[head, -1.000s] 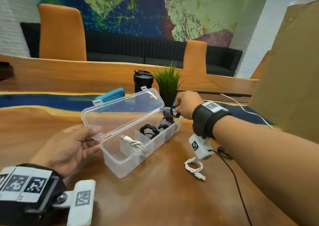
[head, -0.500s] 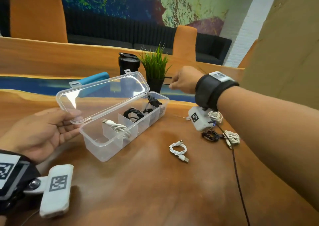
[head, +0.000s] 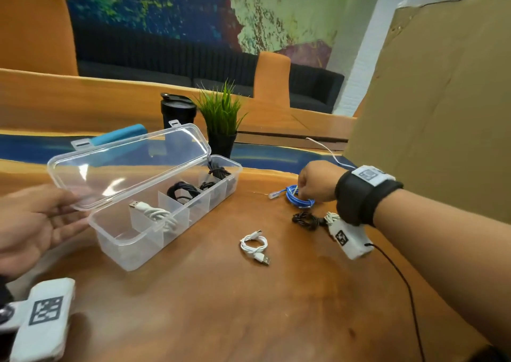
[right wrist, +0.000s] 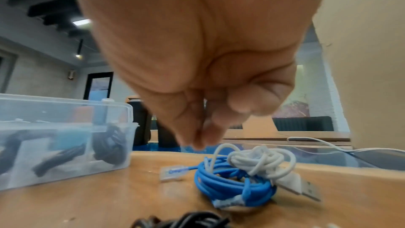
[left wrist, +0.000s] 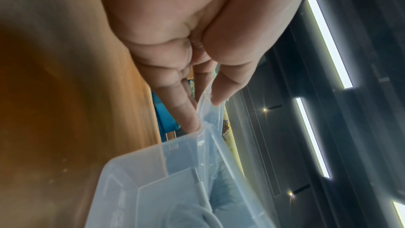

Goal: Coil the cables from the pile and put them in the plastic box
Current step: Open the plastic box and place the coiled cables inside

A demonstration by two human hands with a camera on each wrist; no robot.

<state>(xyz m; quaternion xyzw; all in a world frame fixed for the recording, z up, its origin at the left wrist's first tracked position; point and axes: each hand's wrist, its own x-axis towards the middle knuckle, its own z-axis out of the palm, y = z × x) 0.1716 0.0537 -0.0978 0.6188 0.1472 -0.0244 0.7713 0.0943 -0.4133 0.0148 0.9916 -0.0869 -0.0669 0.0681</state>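
The clear plastic box (head: 124, 251) stands left of centre with its lid (head: 130, 165) raised. My left hand (head: 80, 209) pinches the lid's near edge (left wrist: 206, 107) between thumb and fingers. Separate compartments hold a white coil (head: 157, 215) and two black coils (head: 181, 191) (head: 218, 172). To the right, my right hand (head: 300, 192) is down at a blue coil (head: 301, 199). In the right wrist view its bunched fingertips (right wrist: 198, 143) hang just above the blue coil (right wrist: 230, 183), beside a white bundle (right wrist: 260, 160). Whether they pinch anything is unclear. A black coil (head: 305, 219) and another white coil (head: 255, 246) lie loose.
A potted plant (head: 221, 115), a black cup (head: 178, 111) and a blue object (head: 119, 137) stand behind the box. A large cardboard sheet (head: 431, 112) rises at the right. A thin white wire (head: 326, 151) trails from it.
My right hand left a black coil in the box's far compartment, lifted away, then moved right and down to the blue coil. My left hand kept hold of the lid.
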